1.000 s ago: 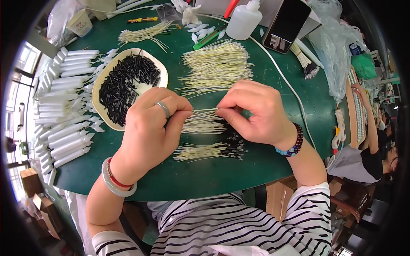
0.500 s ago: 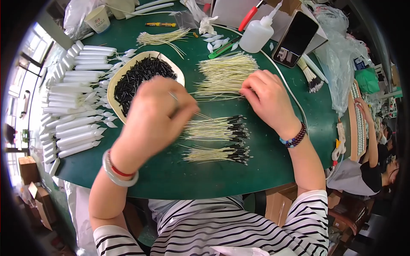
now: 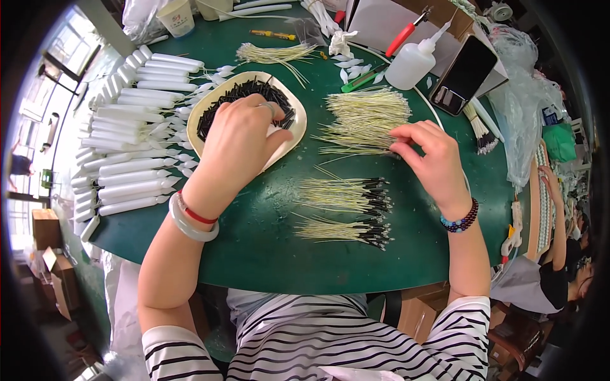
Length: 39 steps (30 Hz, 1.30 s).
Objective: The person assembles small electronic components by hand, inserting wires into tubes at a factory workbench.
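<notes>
My left hand (image 3: 244, 136) is over a cream bowl (image 3: 300, 120) of short black tubes (image 3: 244, 89). Its fingers curl down among the tubes, their tips partly hidden. At the right edge of a pile of thin pale-yellow wires (image 3: 365, 114), my right hand (image 3: 429, 155) pinches the end of a wire with thumb and forefinger. Nearer me lie two bundles of similar wires, an upper bundle (image 3: 343, 193) and a lower bundle (image 3: 343, 228). Their right ends carry black sleeves and small clear tips.
Rows of white candle-shaped pieces (image 3: 136, 178) cover the table's left side. A loose wire bunch (image 3: 273, 54), a white squeeze bottle (image 3: 406, 66), red-handled pliers (image 3: 406, 38) and a phone (image 3: 464, 75) stand or lie at the back. A white cable (image 3: 438, 114) runs past my right hand.
My left hand has moved from beside the wires back over the bowl, its fingers now down in the tubes. The right hand stays at the pile's edge. The whole view has shifted slightly.
</notes>
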{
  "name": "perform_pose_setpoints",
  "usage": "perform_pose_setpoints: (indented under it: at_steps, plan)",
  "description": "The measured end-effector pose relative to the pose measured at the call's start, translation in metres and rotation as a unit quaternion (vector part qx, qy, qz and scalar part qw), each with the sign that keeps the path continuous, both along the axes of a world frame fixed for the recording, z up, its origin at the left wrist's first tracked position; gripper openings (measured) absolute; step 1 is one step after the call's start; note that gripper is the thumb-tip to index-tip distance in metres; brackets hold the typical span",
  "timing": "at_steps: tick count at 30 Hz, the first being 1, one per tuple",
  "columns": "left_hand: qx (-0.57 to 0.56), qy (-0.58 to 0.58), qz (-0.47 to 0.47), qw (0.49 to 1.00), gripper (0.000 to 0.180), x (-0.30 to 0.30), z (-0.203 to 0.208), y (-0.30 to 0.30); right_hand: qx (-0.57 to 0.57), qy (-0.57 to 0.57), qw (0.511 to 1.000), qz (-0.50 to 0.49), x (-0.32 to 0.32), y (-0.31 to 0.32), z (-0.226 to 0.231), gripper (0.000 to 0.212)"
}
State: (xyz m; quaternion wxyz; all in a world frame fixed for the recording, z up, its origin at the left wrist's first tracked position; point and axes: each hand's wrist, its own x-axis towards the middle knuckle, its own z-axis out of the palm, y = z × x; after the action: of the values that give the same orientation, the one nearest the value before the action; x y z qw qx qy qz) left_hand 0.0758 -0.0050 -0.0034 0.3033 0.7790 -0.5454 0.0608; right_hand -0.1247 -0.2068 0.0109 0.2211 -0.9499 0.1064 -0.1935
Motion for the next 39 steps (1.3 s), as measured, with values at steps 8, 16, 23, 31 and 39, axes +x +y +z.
perform_pose_setpoints:
  at_steps: [8, 16, 23, 31, 39]
  plan:
    - [0.129, -0.109, 0.013, 0.985, 0.006, -0.001, -0.002, -0.008, -0.079, 0.013, 0.997, -0.014, 0.002, -0.004, -0.011, 0.011]
    - [0.018, -0.017, 0.028, 0.999, 0.005, -0.008, 0.011, 0.001, -0.109, -0.065, 0.992, 0.002, 0.002, -0.004, -0.009, 0.009]
    - [-0.058, 0.159, -0.022, 0.985, 0.016, -0.031, 0.017, -0.001, 0.089, -0.044, 0.993, -0.056, -0.001, -0.007, -0.003, 0.009]
    - [-0.094, -0.024, -0.178, 0.979, 0.015, -0.051, 0.01, -0.018, 0.031, -0.154, 0.988, 0.011, 0.003, 0.009, 0.011, 0.01]
    - [-0.087, 0.061, -0.197, 0.975, 0.013, -0.042, 0.004, -0.014, 0.202, -0.077, 0.976, 0.008, -0.006, 0.006, 0.019, 0.016]
